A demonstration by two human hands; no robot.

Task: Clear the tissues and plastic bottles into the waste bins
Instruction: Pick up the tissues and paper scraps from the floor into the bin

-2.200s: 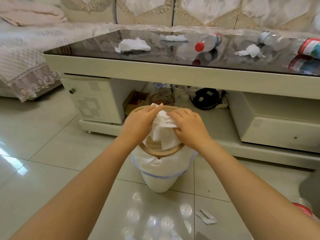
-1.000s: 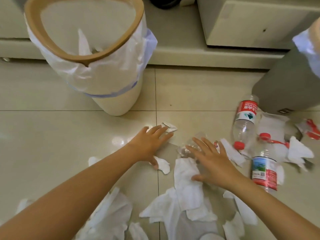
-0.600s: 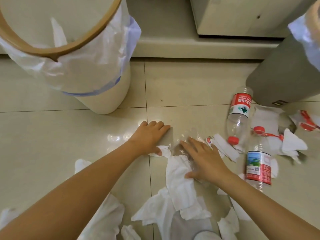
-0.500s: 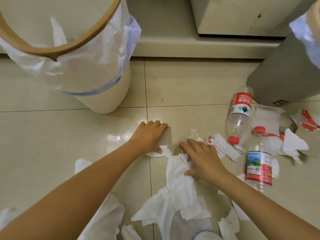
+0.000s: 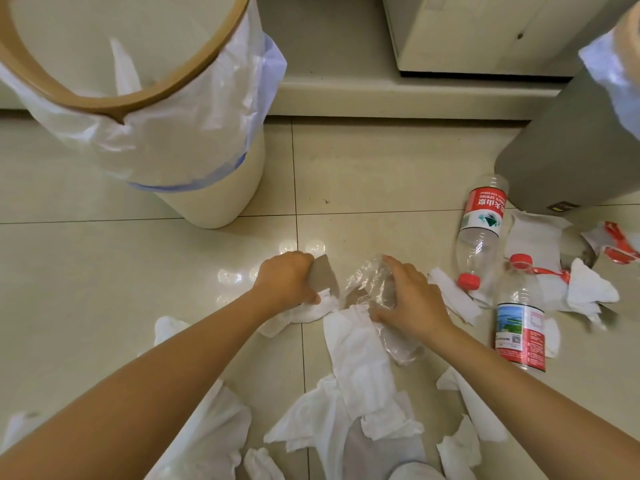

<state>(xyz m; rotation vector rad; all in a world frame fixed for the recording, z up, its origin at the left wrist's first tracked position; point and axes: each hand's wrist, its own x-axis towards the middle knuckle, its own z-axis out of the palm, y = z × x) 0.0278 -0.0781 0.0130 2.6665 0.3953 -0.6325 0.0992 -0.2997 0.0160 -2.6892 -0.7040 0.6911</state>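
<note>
My left hand (image 5: 287, 282) is curled on the floor tile and pinches a small crumpled tissue (image 5: 313, 310) under its thumb. My right hand (image 5: 412, 301) curls over a crushed clear plastic bottle (image 5: 365, 282), its thumb at the top end of a long white tissue (image 5: 358, 358). Right of that hand lie two bottles with red caps: one with a red and white label (image 5: 482, 223) and one with a picture label (image 5: 519, 327). The cream bin (image 5: 211, 195) with white liner and tan ring stands at the upper left, with a tissue inside it.
A grey bin (image 5: 554, 150) with a liner stands at the upper right. Several torn tissues (image 5: 332, 424) litter the tiles near me and around the bottles (image 5: 588, 292). The cream base of the coffee table (image 5: 398, 98) runs behind both bins.
My view dropped from the bin top to the floor. Over the last half second my left fingers curled shut on the small tissue and my right hand closed over the crushed bottle.
</note>
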